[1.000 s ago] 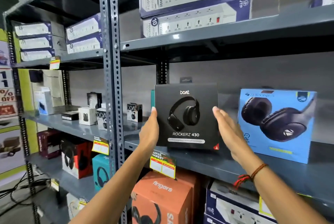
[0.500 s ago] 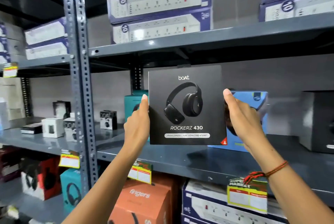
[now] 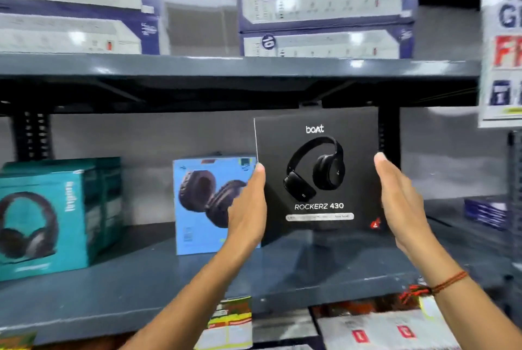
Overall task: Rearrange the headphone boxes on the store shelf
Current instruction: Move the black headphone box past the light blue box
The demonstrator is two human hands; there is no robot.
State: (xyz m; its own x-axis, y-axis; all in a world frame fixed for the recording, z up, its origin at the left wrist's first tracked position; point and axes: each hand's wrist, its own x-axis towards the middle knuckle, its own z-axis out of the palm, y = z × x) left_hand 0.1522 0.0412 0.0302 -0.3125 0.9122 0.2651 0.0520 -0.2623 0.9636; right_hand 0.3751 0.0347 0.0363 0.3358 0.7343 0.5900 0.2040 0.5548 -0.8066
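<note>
A black headphone box [image 3: 317, 171] marked "boAt Rockerz 430" is held upright above the grey middle shelf [image 3: 141, 284]. My left hand [image 3: 248, 208] presses its left edge and my right hand [image 3: 401, 203] presses its right edge. Its bottom hangs a little above the shelf surface. Just left of it, partly behind my left hand, stands a light blue headphone box [image 3: 206, 203]. A teal headphone box [image 3: 50, 217] stands at the far left of the same shelf.
The upper shelf [image 3: 226, 67] carries purple power-strip boxes [image 3: 324, 16] in stacks. A promo sign [image 3: 502, 39] hangs at the right edge. A small purple box [image 3: 485, 212] lies at the shelf's right. Price tags [image 3: 231, 321] and more boxes sit below.
The black box has travelled right along the shelf in both hands, from left of the light blue box to its right side. My view has swung right with it.
</note>
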